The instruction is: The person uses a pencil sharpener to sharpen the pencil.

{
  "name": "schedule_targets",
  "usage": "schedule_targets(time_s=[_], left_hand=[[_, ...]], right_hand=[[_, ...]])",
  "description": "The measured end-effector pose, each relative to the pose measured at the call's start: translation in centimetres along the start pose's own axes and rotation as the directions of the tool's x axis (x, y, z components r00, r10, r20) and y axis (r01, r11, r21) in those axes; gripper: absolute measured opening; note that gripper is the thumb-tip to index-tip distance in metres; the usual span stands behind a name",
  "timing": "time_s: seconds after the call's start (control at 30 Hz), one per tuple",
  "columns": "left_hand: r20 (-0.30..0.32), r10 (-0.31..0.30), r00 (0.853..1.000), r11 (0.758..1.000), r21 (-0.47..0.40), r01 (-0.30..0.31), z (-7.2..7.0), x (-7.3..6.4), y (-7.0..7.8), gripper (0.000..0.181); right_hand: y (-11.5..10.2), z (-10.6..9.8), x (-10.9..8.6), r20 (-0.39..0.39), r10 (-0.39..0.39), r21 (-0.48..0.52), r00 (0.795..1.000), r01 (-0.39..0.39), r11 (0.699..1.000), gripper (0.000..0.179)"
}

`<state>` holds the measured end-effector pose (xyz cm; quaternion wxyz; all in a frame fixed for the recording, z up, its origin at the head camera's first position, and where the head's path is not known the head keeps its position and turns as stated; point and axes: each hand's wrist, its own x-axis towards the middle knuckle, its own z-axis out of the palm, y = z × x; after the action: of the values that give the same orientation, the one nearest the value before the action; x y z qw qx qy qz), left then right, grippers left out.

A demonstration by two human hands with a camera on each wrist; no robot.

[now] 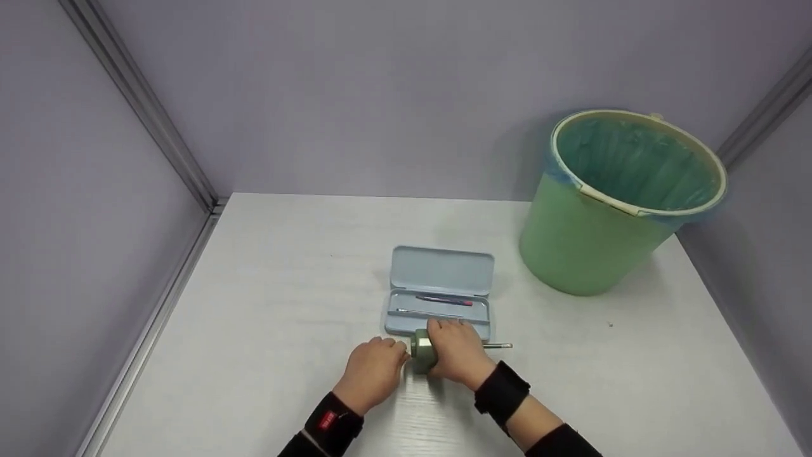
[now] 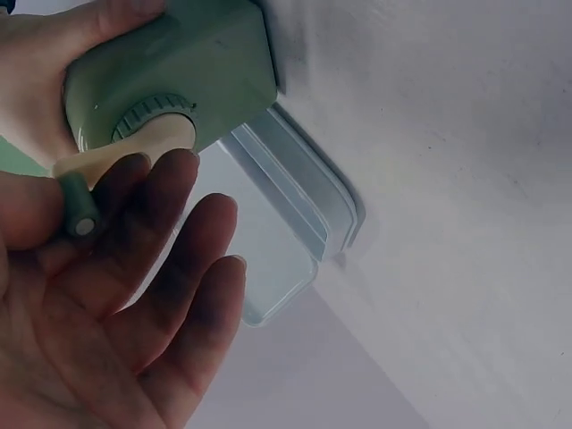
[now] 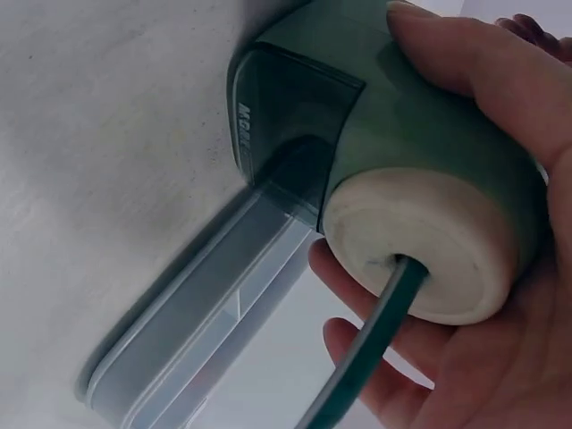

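Note:
My right hand (image 1: pixel 460 353) grips the body of a green crank pencil sharpener (image 1: pixel 421 355) on the white table. A green pencil (image 3: pixel 368 353) is stuck into the hole of the sharpener's cream front and points out to the right. On the opposite side, my left hand (image 1: pixel 373 370) pinches the small green knob (image 2: pixel 79 207) of the cream crank arm (image 2: pixel 147 146) between thumb and index finger; the other fingers are spread loosely. A dark see-through shavings drawer (image 3: pixel 290 112) shows low on the sharpener in the right wrist view.
A light blue pencil case (image 1: pixel 442 270) lies unfolded just beyond the hands. Inside are a dark pencil (image 1: pixel 444 300) with a reddish end and another slim pencil (image 1: pixel 425 313). At the back right stands a green bin (image 1: pixel 583 247) with a bag liner. Grey walls border the table.

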<state>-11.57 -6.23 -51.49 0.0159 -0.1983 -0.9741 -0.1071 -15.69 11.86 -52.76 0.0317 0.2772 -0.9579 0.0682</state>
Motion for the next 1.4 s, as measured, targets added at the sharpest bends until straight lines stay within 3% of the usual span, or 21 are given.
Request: schedule_targets(time_s=[0.33,0.6,0.87,1.17,1.4], left_hand=[[0.088,0.009,0.996,0.997,-0.079,-0.002,1.5,-0.5,-0.4,0.019],[0.159,0.01,0.987,0.997,-0.076,0.002,3.0,0.9,-1.4,0.015],[0.016,0.109,0.994,0.991,0.073,-0.11,4.5,2.8,-3.2,0.015],[0.053,0.066,0.996,0.996,0.051,-0.068,3.7,5.4,-3.5,0.011],[0.01,0.035,0.999,0.999,-0.01,-0.035,2.9,5.7,-3.6,0.017]], right_hand=[[0.1,0.4,0.2,-0.008,-0.008,-0.012,1.0,0.008,1.0,0.062],[0.4,0.5,0.4,-0.016,-0.032,-0.002,0.999,0.032,0.999,0.058],[0.5,0.4,0.4,-0.034,-0.051,0.039,0.998,0.053,0.998,0.054],[0.0,0.0,0.3,-0.062,-0.049,0.016,0.997,0.05,0.999,0.055],[-0.4,-0.2,0.4,-0.013,-0.016,0.017,1.0,0.016,1.0,0.053]])
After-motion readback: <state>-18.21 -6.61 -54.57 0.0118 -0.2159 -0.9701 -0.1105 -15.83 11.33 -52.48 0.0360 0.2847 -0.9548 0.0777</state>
